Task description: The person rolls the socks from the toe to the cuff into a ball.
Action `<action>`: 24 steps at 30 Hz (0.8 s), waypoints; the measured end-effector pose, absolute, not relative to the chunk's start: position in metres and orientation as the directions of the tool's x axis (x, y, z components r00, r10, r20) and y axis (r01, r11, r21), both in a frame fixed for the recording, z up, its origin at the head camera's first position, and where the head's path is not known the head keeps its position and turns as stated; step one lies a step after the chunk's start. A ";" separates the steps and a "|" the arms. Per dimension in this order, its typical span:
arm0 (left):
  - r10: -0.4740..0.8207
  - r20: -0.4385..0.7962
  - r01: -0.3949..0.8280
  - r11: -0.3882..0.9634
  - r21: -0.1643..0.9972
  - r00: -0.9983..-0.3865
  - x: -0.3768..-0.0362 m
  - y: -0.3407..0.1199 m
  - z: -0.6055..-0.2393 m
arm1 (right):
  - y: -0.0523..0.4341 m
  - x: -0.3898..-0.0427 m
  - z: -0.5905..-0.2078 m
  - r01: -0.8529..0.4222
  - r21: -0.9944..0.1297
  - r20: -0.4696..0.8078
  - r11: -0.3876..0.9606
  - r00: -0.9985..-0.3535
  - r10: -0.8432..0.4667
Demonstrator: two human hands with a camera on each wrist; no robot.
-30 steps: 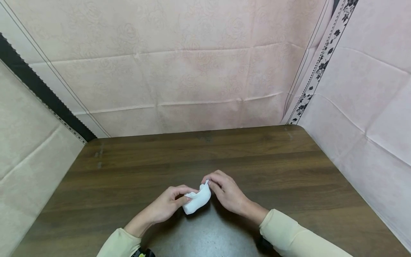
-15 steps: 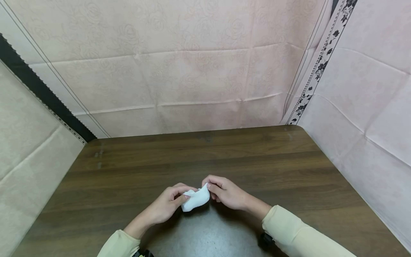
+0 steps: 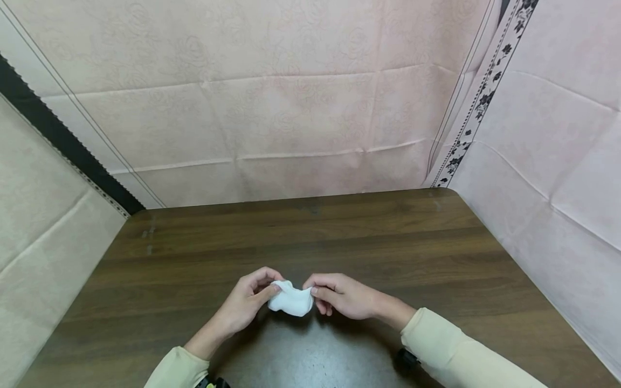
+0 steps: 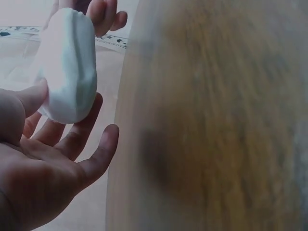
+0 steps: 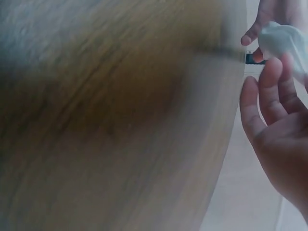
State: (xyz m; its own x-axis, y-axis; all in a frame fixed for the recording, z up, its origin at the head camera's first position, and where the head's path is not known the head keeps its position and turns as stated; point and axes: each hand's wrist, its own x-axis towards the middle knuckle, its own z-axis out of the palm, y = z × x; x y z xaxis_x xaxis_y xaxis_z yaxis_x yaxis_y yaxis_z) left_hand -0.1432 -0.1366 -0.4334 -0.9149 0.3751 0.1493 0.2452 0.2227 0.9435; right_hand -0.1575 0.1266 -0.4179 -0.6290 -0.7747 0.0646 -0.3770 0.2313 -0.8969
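Note:
A small white bundle of soft cloth (image 3: 290,299) is held between both hands just above the dark wooden table (image 3: 368,237), near its front middle. My left hand (image 3: 252,299) pinches the bundle's left end with thumb and fingers. My right hand (image 3: 335,295) pinches its right end. In the left wrist view the white bundle (image 4: 67,72) rests against my left thumb, with the other fingers spread below it. The right wrist view catches the white bundle (image 5: 284,43) at the top right, above the fingers (image 5: 269,96) of my right hand.
Pale pink patterned cloth (image 3: 291,108) hangs behind the table and along its right side. Beige cloth (image 3: 43,215) covers the left side, with a black strip (image 3: 63,140) beside it. Cream sleeves (image 3: 456,355) cover both forearms.
Both hands have shifted slightly left and away from me with the bundle. The cloth now looks more bunched and compact between the fingertips.

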 end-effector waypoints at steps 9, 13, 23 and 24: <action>0.447 0.094 0.209 0.214 0.954 -0.889 -0.142 -0.144 -0.431 | 0.126 -0.157 -0.415 -0.462 -0.826 0.020 0.323 -0.596 -0.803; 0.490 0.043 0.177 0.229 0.957 -0.871 -0.140 -0.147 -0.429 | 0.128 -0.159 -0.416 -0.487 -0.784 0.011 0.386 -0.632 -0.775; 0.590 0.038 0.178 0.181 0.967 -0.806 -0.141 -0.148 -0.431 | 0.128 -0.159 -0.419 -0.557 -0.725 0.059 0.404 -0.635 -0.770; 0.592 0.043 0.185 0.181 0.966 -0.804 -0.141 -0.148 -0.432 | 0.127 -0.159 -0.419 -0.560 -0.728 0.067 0.396 -0.633 -0.771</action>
